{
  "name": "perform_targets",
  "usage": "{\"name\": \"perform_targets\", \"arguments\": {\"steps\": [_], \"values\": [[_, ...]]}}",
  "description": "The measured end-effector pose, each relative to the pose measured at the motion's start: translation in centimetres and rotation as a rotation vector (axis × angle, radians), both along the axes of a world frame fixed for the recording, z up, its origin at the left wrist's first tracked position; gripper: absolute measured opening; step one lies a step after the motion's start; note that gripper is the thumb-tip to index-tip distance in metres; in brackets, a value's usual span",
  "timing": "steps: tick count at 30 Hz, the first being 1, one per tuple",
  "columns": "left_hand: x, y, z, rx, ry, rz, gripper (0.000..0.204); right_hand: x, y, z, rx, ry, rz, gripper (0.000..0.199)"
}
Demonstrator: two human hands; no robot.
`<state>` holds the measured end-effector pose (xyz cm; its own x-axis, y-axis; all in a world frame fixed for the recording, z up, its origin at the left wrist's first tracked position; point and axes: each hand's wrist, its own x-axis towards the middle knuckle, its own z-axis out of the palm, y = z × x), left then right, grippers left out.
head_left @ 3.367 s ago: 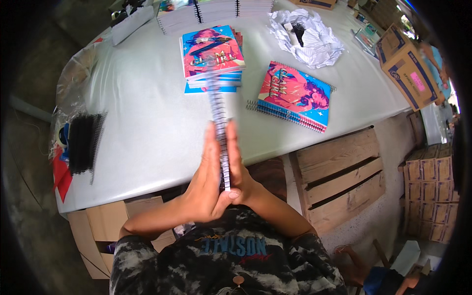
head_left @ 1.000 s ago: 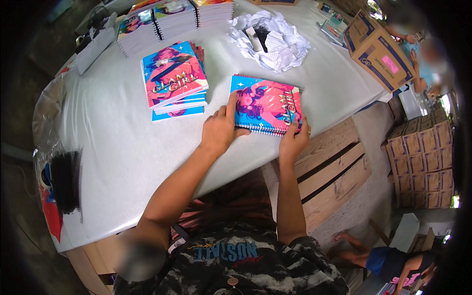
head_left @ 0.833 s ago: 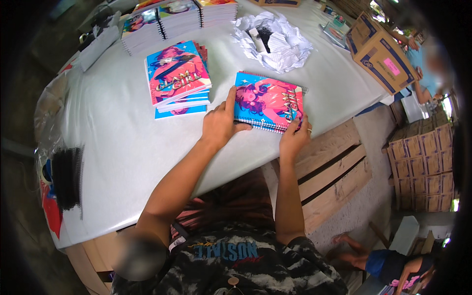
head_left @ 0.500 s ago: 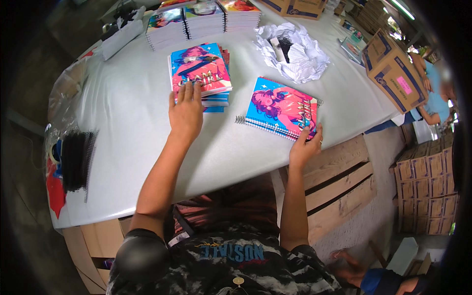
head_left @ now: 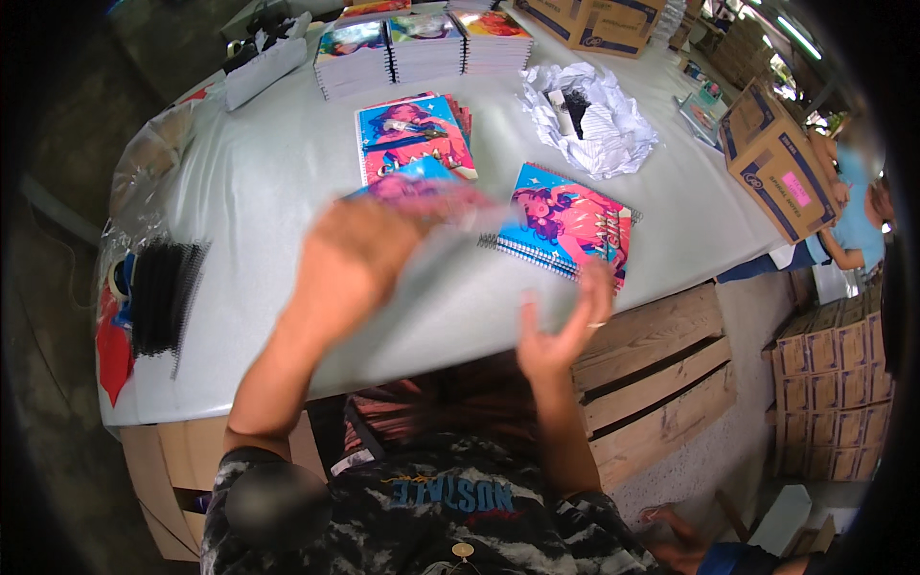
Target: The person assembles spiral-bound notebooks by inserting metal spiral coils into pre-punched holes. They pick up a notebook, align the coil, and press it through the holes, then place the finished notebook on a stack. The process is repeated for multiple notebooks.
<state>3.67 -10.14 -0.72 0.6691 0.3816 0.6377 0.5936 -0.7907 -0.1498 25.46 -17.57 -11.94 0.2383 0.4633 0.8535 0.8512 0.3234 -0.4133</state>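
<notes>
My left hand (head_left: 359, 254), smeared by motion, is closed on a blue and pink notebook (head_left: 422, 182) that is blurred and tilted over the table. Behind it lies a stack of the same illustrated notebooks (head_left: 412, 129), with a pen (head_left: 410, 141) on top. To the right, a small pile of spiral-bound notebooks (head_left: 565, 220) lies askew, a wire coil sticking out at its left corner. Just in front of that pile, my right hand (head_left: 565, 331) is open, thumb and fingers apart, holding nothing.
Taller notebook stacks (head_left: 422, 53) stand at the back. Crumpled white paper (head_left: 613, 134) holds dark small items. Black binding coils (head_left: 168, 302) lie at the left edge. Cardboard boxes (head_left: 776, 172) stand at the right, with a person beside them. A wooden pallet (head_left: 661, 383) is below the table.
My left hand has lifted a notebook off the stack and drawn it nearer and to the right. My right hand has let go of the right pile and opened. The view has shifted slightly.
</notes>
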Motion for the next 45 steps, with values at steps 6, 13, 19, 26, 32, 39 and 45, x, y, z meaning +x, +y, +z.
{"name": "perform_targets", "arguments": {"steps": [6, 13, 19, 26, 32, 39, 45], "values": [[-1.8, -6.7, -2.2, -0.505, -0.237, -0.202, 0.033, -4.3, -1.7, 2.6, -0.701, -0.086, 0.660, 0.028], [-6.1, -4.8, -8.2, -1.065, -1.132, -0.098, 0.050, -3.7, -0.7, 0.7, -0.380, 0.938, 0.939, 0.014], [-5.5, -4.6, -15.6, -1.234, -1.225, 0.059, 0.031, -3.4, 1.2, -1.6, -0.604, 0.763, 0.991, 0.017], [-13.1, -3.7, -11.9, -0.728, -0.352, 0.471, 0.023, -2.7, 2.7, -0.5, -0.632, 0.595, 0.995, 0.024], [-30.7, -7.1, -9.1, -0.438, 0.080, 1.667, 0.027, -3.2, 2.4, 0.0, -0.608, 0.588, 0.977, 0.024], [-27.6, -11.3, -11.3, -0.678, -0.557, 1.321, 0.023, -3.3, 2.2, -0.5, -0.612, 0.620, 0.939, 0.023], [-21.0, -7.6, -7.5, -0.496, -1.514, 0.374, 0.022, -3.2, 2.4, -0.9, -0.525, 0.685, 0.903, 0.027]]}}
